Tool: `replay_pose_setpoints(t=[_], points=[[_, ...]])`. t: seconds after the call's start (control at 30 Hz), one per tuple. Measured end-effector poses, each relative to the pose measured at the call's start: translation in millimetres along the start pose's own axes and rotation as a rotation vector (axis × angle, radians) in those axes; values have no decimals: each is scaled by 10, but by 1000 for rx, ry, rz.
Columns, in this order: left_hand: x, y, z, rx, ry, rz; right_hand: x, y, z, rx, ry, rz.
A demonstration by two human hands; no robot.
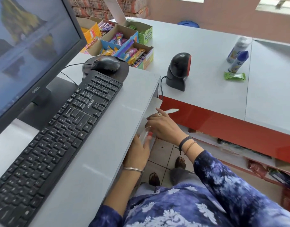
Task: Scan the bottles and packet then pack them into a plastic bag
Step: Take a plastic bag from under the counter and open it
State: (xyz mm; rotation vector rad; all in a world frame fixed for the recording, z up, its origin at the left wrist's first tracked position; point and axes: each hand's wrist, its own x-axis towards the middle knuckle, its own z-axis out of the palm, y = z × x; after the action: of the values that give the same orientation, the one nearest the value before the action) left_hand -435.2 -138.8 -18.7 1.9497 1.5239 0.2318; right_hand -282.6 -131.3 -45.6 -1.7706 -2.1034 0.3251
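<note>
Head view — two bottles (pixel 237 52), one green packet (pixel 234 76), one scanner (pixel 178 71), counter (pixel 198 46)

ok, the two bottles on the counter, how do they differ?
The far bottle has a grey cap; the near bottle has a blue, rounded-tip cap. The far one looks wider, the near one slimmer. The near one stands just behind the green packet. Shared: both upright, similar blue-and-yellow labels, neither touched by the hands.

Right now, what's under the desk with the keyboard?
Both hands, left hand and right hand, reach under the desk, handling something thin and white. What lies deeper underneath is hidden.
</note>
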Motion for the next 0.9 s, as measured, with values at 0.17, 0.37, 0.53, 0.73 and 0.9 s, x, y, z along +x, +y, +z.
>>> replay_pose_setpoints(t=[0.17,0.37,0.53,0.73,0.9], points=[[129,520,-51,313,-12,187,-142,121,-602,132,-45,155],[622,1393,-136,-182,-268,302,-442,981,-1575,777,-57,577],[1341,2218,10,-516,-341,371,-659,1813,-2089,841,-202,738],[2022,3509,-9,-546,-245,679,-537,2433,-3049,637,145,830],[2538,4432,-158,-504,153,738,-44,2849,-3890,607,649,452]])
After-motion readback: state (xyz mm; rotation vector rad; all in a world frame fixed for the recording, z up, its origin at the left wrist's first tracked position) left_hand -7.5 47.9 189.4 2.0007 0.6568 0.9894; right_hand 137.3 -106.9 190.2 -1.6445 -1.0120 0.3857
